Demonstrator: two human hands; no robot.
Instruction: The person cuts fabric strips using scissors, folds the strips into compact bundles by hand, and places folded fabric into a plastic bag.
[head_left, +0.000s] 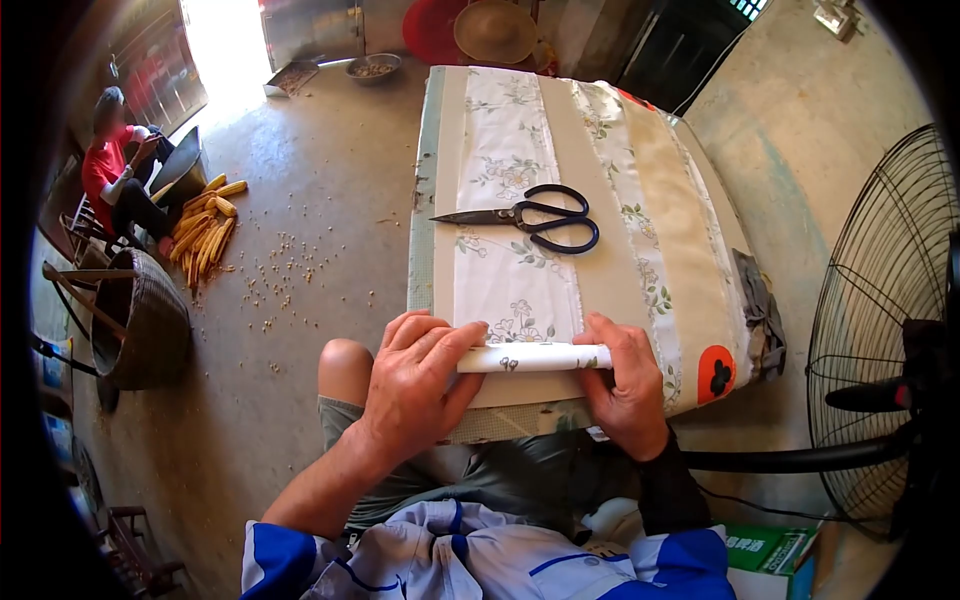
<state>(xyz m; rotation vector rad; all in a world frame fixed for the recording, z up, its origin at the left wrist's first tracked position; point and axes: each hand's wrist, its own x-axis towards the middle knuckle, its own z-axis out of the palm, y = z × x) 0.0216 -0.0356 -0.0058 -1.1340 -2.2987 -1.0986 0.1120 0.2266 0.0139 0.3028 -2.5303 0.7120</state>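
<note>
The left hand (415, 380) is closed on the left end of one white roll (535, 358), thumb below and fingers above, and the right hand (628, 385) is clamped on its other end the same way. The roll, printed with small floral sprigs, lies across the near end of one desk (500, 420), just in front of the person's body. Beyond it, one pair of scissors (540, 216) with two black handle loops lies apart from both hands, partly on a floral strip (505, 130), blades together and pointing left. A second floral strip (640, 215) runs along the desk's right part. Two red patches show there, one round patch (717, 375) with a black mark at the near right and one partial patch (636, 99) at the far edge. One dark cloth (760, 315) bunches at the right edge, and one fan (885, 330) stands beyond it. On the left, one other person (105, 170) in a red top sits by a pile of corn cobs (205, 225), too overlapped to count, with one woven basket (145, 325) nearer the camera and many kernels (285, 270) scattered on the floor (300, 180).
</note>
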